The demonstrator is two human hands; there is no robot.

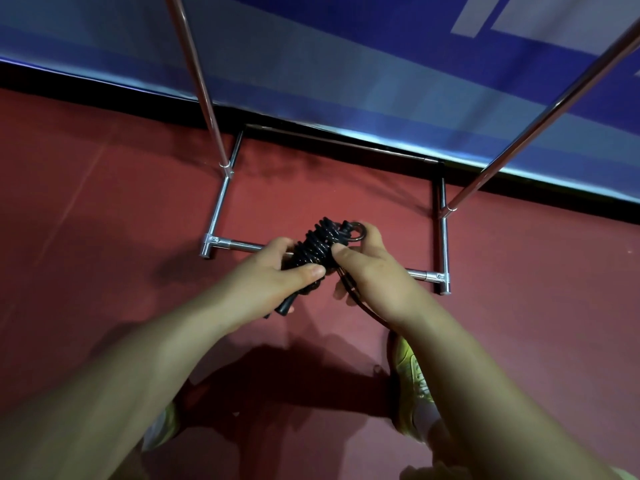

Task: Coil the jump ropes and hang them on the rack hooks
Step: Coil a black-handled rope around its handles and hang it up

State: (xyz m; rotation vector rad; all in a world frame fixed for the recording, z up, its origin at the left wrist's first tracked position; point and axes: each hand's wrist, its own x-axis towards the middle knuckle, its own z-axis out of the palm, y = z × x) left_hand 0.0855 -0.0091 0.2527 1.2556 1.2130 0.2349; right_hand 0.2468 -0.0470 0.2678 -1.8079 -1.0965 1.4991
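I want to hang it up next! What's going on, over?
Left grip and right grip both hold the black jump rope, wound tight. Not yet on the rack. Nothing in the way.

left hand + right hand grip coiled jump rope; above rack base; red floor
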